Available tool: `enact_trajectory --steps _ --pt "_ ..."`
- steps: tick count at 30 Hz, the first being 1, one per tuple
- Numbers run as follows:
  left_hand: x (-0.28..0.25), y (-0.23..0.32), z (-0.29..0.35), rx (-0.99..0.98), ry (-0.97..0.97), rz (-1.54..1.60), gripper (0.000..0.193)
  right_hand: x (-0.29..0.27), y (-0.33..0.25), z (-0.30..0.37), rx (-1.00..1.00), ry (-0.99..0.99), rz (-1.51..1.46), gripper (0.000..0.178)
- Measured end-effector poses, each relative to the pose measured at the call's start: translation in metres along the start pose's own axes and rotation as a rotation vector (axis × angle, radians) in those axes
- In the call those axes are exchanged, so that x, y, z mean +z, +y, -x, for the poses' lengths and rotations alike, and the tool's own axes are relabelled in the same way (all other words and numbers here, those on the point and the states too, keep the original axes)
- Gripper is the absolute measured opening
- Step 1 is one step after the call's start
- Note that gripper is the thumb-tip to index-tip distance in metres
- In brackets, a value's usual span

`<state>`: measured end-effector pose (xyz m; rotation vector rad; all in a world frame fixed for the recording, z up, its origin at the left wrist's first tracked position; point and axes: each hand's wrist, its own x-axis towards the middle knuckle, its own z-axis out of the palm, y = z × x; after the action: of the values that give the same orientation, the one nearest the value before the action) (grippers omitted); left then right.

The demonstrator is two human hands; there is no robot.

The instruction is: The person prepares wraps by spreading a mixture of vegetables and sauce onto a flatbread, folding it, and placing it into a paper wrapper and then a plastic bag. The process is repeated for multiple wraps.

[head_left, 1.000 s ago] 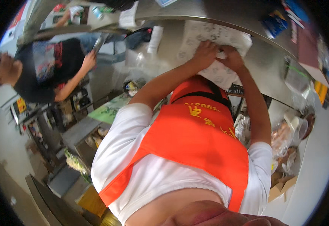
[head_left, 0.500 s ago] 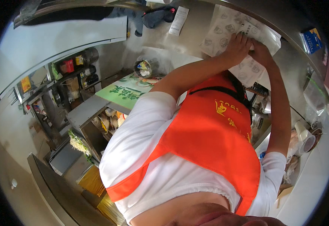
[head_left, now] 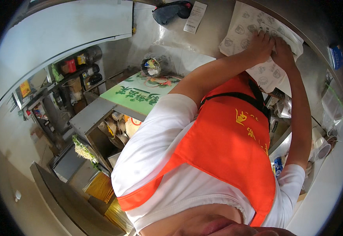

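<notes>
White printed paper (head_left: 238, 31), patterned with small grey figures, lies on the metal counter (head_left: 216, 19) at the upper right. Whether it is a bag or a loose sheet I cannot tell. My left hand (head_left: 262, 47) rests on it with bent fingers closed over a folded part near the middle. Right beside it, my right hand (head_left: 283, 54) pinches the same part, thumb side toward the left hand. The two hands nearly touch. What lies under the fold is hidden by my fingers.
A paper receipt (head_left: 196, 17) and a dark padded item (head_left: 170, 12) lie left of the paper. A clear tub with wrappers (head_left: 152, 67) stands by a green printed board (head_left: 134, 94). Plastic cups (head_left: 321, 146) and a blue can (head_left: 278, 165) are at right; a blue packet (head_left: 337, 57) sits farther up.
The view has shifted, so the counter and paper appear a little farther right. Both hands stay together on the paper. More of the blue can shows beside my right arm.
</notes>
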<state>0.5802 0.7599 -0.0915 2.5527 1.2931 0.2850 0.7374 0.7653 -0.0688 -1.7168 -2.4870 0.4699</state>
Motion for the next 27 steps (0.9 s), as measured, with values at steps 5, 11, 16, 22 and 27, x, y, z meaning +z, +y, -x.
enact_trajectory --steps 5,11,16,22,27 --pt "-0.039 0.01 -0.012 -0.075 -0.236 -0.177 0.053 0.014 -0.01 0.01 0.01 0.094 0.235 0.052" --pt "0.011 -0.009 -0.014 0.051 -0.09 -0.165 0.055 0.022 0.024 -0.01 0.1 -0.234 -0.068 0.052" --pt "-0.017 -0.011 -0.027 -0.041 -0.217 0.0 0.053 0.043 0.01 0.009 0.076 0.109 0.154 0.047" --pt "-0.011 -0.015 -0.024 0.021 -0.205 -0.224 0.058 0.014 -0.003 -0.014 0.148 0.065 0.158 0.048" --pt "-0.015 -0.035 -0.048 0.049 -0.225 -0.19 0.049 0.038 -0.003 -0.006 0.21 0.171 0.211 0.052"
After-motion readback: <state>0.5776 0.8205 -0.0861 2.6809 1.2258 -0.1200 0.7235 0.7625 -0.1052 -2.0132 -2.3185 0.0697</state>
